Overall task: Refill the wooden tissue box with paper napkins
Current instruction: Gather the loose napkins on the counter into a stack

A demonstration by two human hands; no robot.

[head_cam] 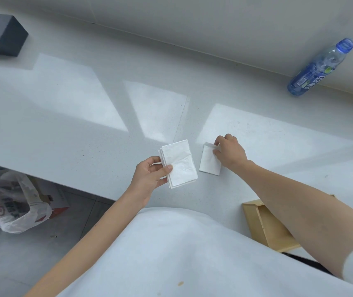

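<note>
My left hand (149, 176) holds a small stack of folded white paper napkins (179, 163) just above the white counter, thumb on top. To its right a single folded napkin (208, 162) lies flat on the counter. My right hand (230, 152) pinches that napkin's upper right corner with its fingertips. The light wooden tissue box (265, 228) sits at the counter's near right edge, its open side up, partly hidden under my right forearm.
A dark grey tissue box (2, 37) stands at the far left of the white counter (64, 108). A blue plastic bottle (319, 67) stands by the wall at the far right. A plastic bag (14, 206) sits on the floor below left.
</note>
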